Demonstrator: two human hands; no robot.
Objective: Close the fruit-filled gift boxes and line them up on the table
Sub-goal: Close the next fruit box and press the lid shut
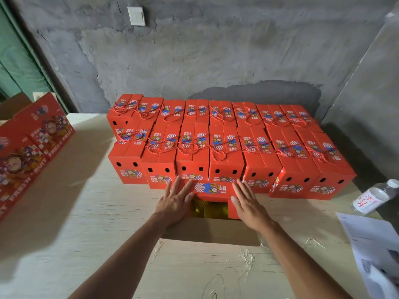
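The open gift box (212,203) sits near the middle of the table (86,212), just in front of the 2 rows of closed boxes (216,143), yellow fruit (207,209) showing under its half-lowered far flap (212,188). The left hand (174,201) and right hand (246,201) press that flap with flat, spread fingers, gripping nothing. If the brown near flap (211,231) stays out or the fruit sits high, the lid could buckle or spring back.
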